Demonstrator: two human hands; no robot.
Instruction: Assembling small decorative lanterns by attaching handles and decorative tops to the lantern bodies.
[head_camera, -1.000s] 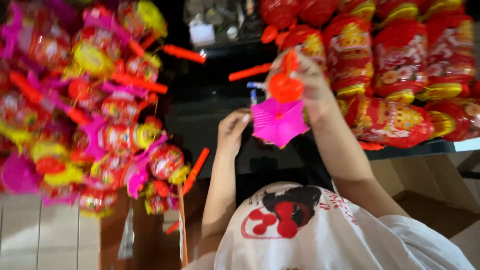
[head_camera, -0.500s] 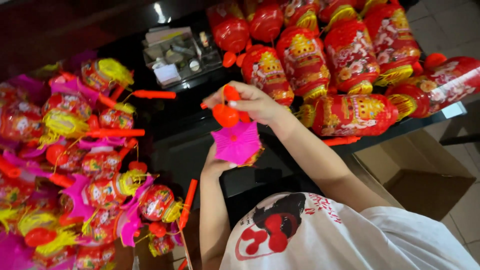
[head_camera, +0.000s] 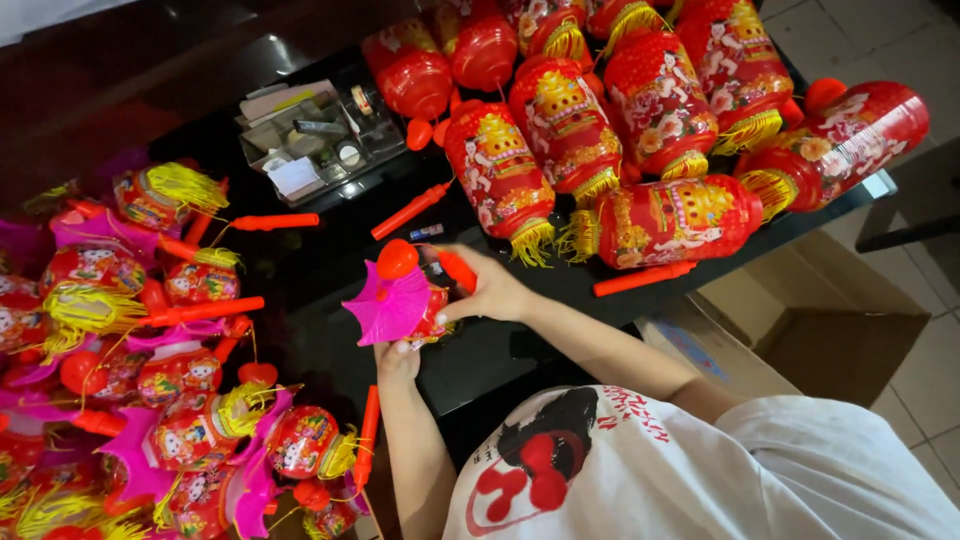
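— What's the grip like?
— Both hands are on one small toy lantern (head_camera: 418, 295). The right hand (head_camera: 492, 290) is wrapped around its red body from the far side, fingers curled over it. The left hand (head_camera: 397, 358) comes up from below, fingertips pressed to the underside of the pink scalloped canopy (head_camera: 388, 308) — closed on it.

— And where is the lantern itself?
— Held just above the black tabletop (head_camera: 480, 350), in front of the person's white printed shirt (head_camera: 640, 470). A red knob sits on top of the canopy.

— What lies around the hands?
— Just past the right hand, a row of big red cylinder lanterns (head_camera: 660, 220) with yellow tassels, lying on their sides. A loose red plastic handle (head_camera: 640, 279) lies under the nearest one, another (head_camera: 410, 211) a little beyond the grip. To the left, a heap of small pink-and-red lanterns (head_camera: 150, 400) — well tangled, tassels everywhere. Farther off, a clear tray of small parts (head_camera: 310, 135). Off to the right, an open cardboard box (head_camera: 800, 320) on the tiled floor.
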